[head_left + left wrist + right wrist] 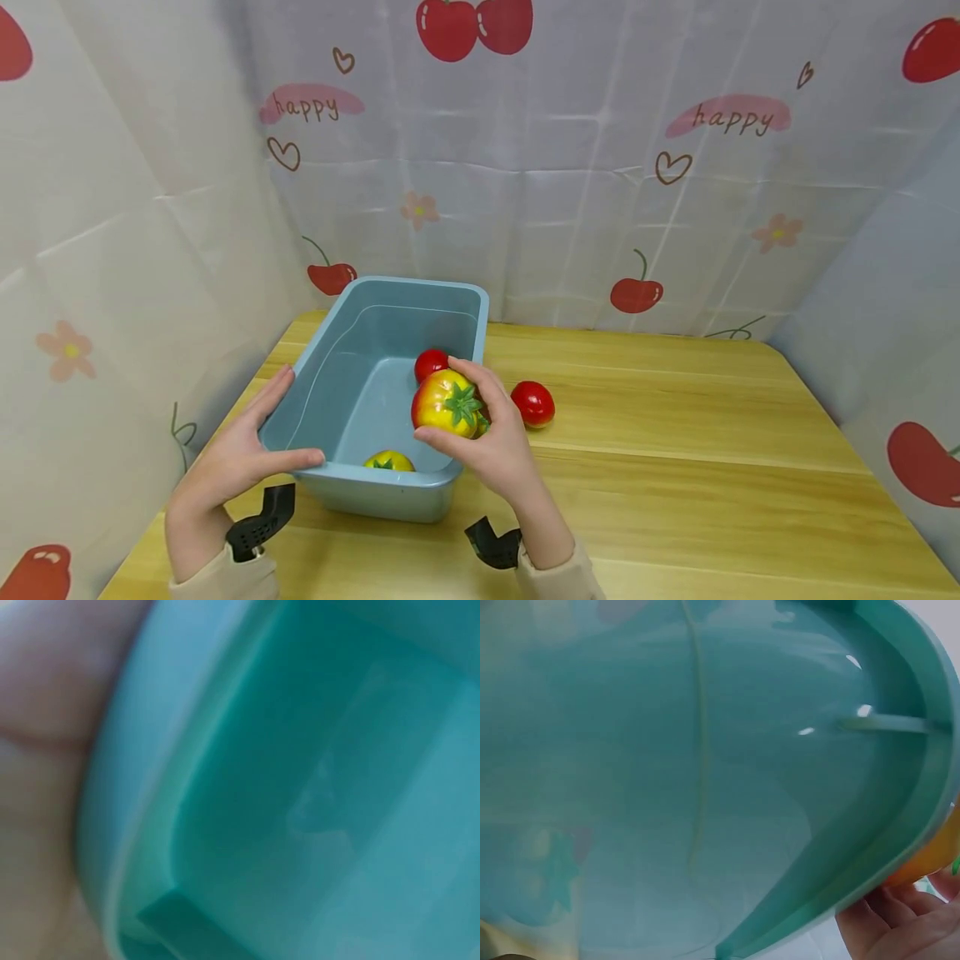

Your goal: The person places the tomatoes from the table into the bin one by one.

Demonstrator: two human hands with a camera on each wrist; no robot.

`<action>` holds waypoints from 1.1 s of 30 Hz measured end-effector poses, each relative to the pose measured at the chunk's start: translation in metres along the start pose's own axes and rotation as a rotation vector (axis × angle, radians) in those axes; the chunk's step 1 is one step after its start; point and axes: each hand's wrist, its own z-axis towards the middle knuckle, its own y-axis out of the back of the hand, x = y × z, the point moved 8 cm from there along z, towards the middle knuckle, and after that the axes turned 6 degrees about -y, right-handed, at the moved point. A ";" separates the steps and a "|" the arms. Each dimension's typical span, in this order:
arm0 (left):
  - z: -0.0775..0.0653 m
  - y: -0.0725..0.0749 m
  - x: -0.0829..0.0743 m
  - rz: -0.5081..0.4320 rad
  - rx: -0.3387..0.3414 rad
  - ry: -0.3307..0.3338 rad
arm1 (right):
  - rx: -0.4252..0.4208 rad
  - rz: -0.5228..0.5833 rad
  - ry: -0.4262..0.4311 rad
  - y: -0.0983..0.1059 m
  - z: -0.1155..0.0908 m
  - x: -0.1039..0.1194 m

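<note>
A pale blue plastic tub [360, 475] stands on the table. My left hand [228, 458] rests on its near left corner, thumb along the front rim and fingers straight along the left side. In my right hand [487, 425] a yellow and red toy tomato [442, 402] with a green leafy top is held between thumb and fingers, over the tub's right rim. A red ball-shaped toy fruit [431, 364] shows just beyond it, partly hidden. Inside the tub near the front lies a yellow toy tomato [390, 461], cut off by the rim.
To the right of the tub, a red toy fruit [533, 404] lies on the wooden table [675, 467]. Curtains printed with cherries [636, 295] hang close behind the table and along both sides.
</note>
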 end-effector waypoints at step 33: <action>0.001 -0.001 0.001 -0.022 0.002 0.001 | -0.044 0.061 -0.041 0.067 0.023 -0.059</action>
